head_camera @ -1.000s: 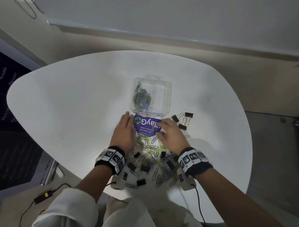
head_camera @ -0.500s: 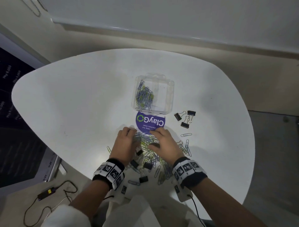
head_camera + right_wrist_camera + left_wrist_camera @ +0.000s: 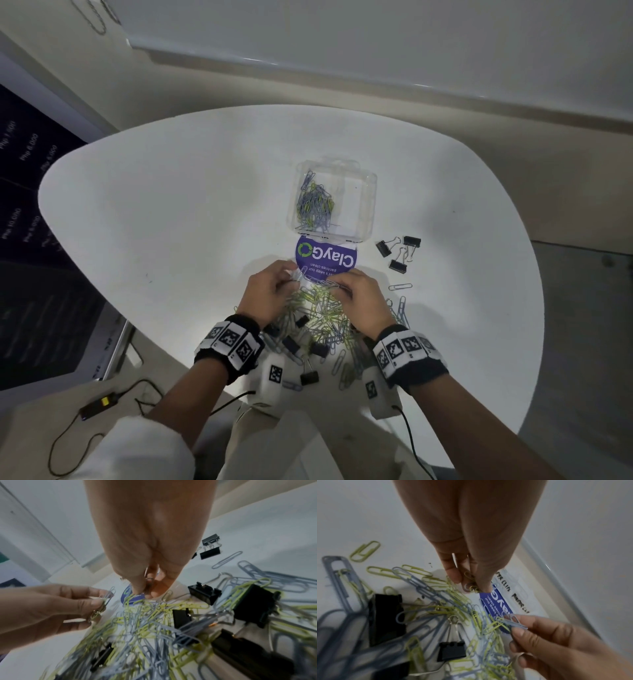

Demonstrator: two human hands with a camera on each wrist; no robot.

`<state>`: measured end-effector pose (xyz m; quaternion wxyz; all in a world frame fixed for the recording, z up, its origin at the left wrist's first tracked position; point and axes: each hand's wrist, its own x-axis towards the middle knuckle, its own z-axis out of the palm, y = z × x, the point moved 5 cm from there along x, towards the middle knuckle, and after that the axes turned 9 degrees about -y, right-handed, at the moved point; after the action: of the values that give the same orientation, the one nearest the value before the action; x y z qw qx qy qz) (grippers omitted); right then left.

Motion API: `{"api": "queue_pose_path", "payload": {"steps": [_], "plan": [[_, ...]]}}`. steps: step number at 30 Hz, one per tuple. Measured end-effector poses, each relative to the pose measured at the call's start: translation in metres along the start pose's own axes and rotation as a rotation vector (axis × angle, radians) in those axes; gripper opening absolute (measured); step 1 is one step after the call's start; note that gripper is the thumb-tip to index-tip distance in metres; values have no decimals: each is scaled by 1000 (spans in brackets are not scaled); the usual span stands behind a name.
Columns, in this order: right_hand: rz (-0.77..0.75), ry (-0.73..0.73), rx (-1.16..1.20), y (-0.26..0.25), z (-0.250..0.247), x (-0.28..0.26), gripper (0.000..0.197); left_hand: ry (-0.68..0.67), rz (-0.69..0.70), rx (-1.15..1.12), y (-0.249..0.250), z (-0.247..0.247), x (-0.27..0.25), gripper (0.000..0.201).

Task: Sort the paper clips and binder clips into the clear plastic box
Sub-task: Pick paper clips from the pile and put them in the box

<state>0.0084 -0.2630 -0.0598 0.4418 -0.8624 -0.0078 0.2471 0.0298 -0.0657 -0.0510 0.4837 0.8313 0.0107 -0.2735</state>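
The clear plastic box (image 3: 366, 205) lies open on the white table, with several paper clips (image 3: 315, 205) in its left compartment. Its lid with a purple label (image 3: 325, 257) lies flat toward me. A pile of yellow and grey paper clips (image 3: 318, 315) mixed with black binder clips (image 3: 291, 342) lies between my wrists. My left hand (image 3: 291, 275) pinches a few small paper clips (image 3: 471, 586) above the pile's far edge. My right hand (image 3: 337, 286) pinches grey-blue paper clips (image 3: 515, 622) beside it, over the label's near edge.
Three black binder clips (image 3: 399, 251) lie apart to the right of the lid. Loose grey paper clips (image 3: 400, 286) lie right of my right hand. The table's near edge (image 3: 191, 363) runs under my wrists. A cable and adapter (image 3: 99, 404) lie on the floor at left.
Both hands drew back from the lid to the pile's far edge and went from lying flat to pinching paper clips between fingers and thumb.
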Motion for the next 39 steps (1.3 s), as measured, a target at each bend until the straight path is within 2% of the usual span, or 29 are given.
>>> {"api": "queue_pose_path", "payload": {"steps": [2,4,7,10,12,13,15,18,20,23,25,28,30,34,39], "plan": [[64,20,104,3,-2,0,24,-41,-48,-90,-3,1,0,29],[162,27,250,3,-3,-2,21,-90,-144,-282,-6,5,-1,25],[321,13,479,6,3,-4,19,-88,-295,-550,-5,10,-1,18],[469,31,734,5,7,-1,22,-102,-339,-840,8,16,-3,20],[528,33,767,2,7,0,19,-111,-368,-929,11,17,-4,23],[489,25,659,-1,6,0,19,-112,-387,-905,10,16,-5,27],[307,23,321,-12,3,1,22,-87,-374,-672,7,12,-5,36],[128,-40,-126,-18,10,2,45,-60,-199,-142,7,4,-6,35],[105,-85,-265,-15,17,3,42,-62,-133,5,7,2,-9,27],[86,-31,-287,-11,20,2,23,-80,-101,97,3,0,-14,17],[92,-11,-222,-10,22,0,17,-105,-89,216,-1,-1,-15,10],[93,4,-89,-7,20,-2,10,-148,-62,506,-9,2,-13,32],[73,3,-41,-9,17,-3,11,-136,-13,581,-9,3,-12,31],[78,-44,96,-8,13,-5,10,-118,57,558,-5,5,-9,19],[128,-71,222,-2,12,-5,18,-118,35,369,-14,8,-3,9]]}}
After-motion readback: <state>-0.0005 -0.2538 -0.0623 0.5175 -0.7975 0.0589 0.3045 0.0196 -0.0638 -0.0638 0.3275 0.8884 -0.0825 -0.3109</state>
